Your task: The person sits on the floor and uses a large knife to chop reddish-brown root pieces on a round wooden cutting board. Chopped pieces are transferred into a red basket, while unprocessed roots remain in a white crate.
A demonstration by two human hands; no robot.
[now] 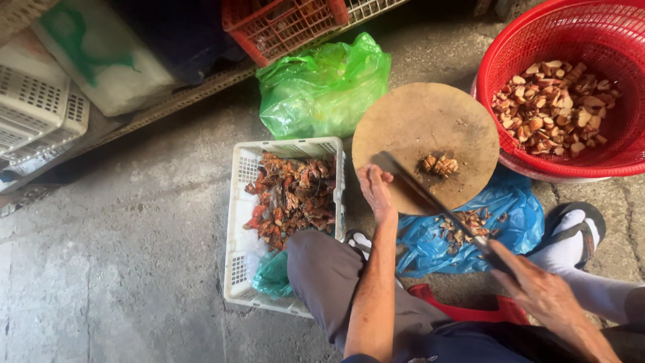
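Observation:
My right hand [537,286] grips the handle of a long knife [430,195] whose blade lies across a round wooden chopping block [410,124]. A small pile of cut brown pieces [440,164] sits on the block just beyond the blade. My left hand [375,191] rests on the block's near left edge, fingers loosely curled, holding nothing. Left of that hand stands a white plastic crate [238,222] filled with reddish-brown shell scraps [292,198].
A red basket [531,50] at the upper right holds several tan cut pieces [554,107]. A blue plastic bag [517,222] with scraps lies under the block. A green bag [322,87], a red crate [282,27] and white crates [40,114] lie behind. My sandalled foot [571,238] is at right.

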